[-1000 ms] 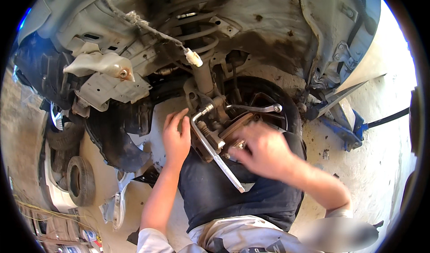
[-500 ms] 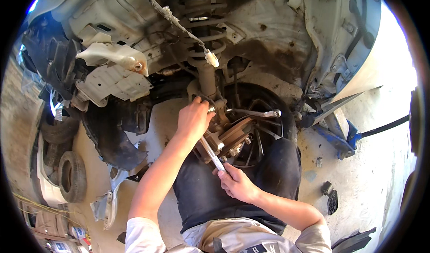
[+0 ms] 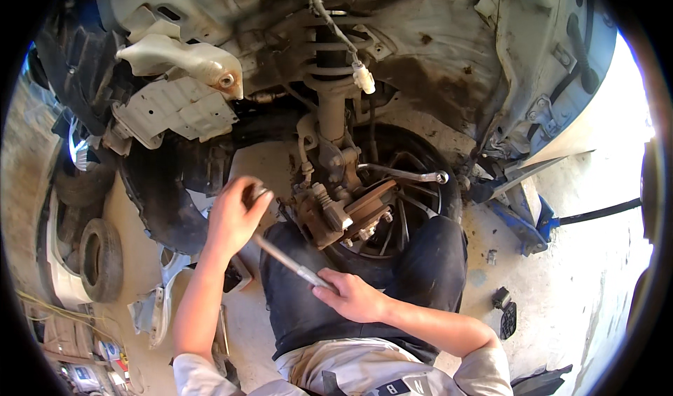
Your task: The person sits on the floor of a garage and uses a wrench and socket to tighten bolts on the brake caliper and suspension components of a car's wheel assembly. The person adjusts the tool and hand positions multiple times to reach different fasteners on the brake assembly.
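My left hand (image 3: 237, 217) is closed round the head end of a long metal socket wrench (image 3: 282, 258), and a bit of metal shows between thumb and fingers. The far part of the head is hidden by that hand. Lower on the same tool, my right hand (image 3: 354, 298) grips the handle over my lap. Both hands are apart from the rusty brake and knuckle assembly (image 3: 326, 217). A box-end spanner (image 3: 406, 175) sits at the lower bracket of the strut (image 3: 331, 115), sticking out to the right with no hand on it.
A wheel (image 3: 452, 178) lies behind the brake disc. Overhead hangs a white connector (image 3: 363, 79) on a taped cable. A blue jack (image 3: 526, 227) with a black handle stands right. Left are a torn black liner (image 3: 165, 206) and a loose tyre (image 3: 100, 259).
My left hand has come away from the strut bracket, moving left and down, and the socket wrench has come with it. My right hand has shifted slightly left and down. The spanner stays at the bracket.
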{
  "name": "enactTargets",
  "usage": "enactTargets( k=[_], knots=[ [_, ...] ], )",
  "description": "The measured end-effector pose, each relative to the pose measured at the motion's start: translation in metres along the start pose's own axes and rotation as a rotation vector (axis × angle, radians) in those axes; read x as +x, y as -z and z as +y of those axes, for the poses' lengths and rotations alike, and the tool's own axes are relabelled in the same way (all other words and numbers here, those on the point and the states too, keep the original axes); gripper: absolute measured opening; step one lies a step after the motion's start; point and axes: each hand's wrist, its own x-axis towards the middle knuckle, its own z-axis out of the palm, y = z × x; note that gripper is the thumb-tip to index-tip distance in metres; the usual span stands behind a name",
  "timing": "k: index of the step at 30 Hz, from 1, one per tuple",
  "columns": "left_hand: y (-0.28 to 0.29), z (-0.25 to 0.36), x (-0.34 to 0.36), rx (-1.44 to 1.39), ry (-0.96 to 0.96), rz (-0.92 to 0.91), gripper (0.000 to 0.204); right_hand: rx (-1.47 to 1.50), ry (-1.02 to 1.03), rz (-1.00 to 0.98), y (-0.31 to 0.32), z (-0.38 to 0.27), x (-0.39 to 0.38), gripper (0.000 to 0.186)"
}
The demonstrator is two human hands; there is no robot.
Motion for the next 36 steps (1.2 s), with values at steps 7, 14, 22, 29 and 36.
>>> enactTargets(
  k=[7,14,22,29,36],
  knots=[
    [-0.005,0.032,-0.039,-0.291,-0.091,-0.006,0.023,-0.096,-0.206,-0.111,0.018,-0.004,-0.021,0.036],
    [-0.076,0.067,0.005,-0.242,-0.455,0.005,0.038,-0.362,-0.359,0.565,0.099,-0.07,-0.102,0.02],
    [-0.19,0.112,0.067,-0.026,-0.45,-0.44,0.037,-0.809,-0.26,0.775,0.181,-0.096,-0.097,0.03],
    [-0.165,0.106,0.047,-0.291,-0.527,-0.236,0.089,-0.927,-0.149,0.831,0.156,-0.058,-0.104,0.018],
    [-0.106,0.099,-0.057,-1.827,0.132,-0.376,0.051,-0.843,-0.086,0.561,0.079,-0.037,-0.101,0.013]
  ],
)
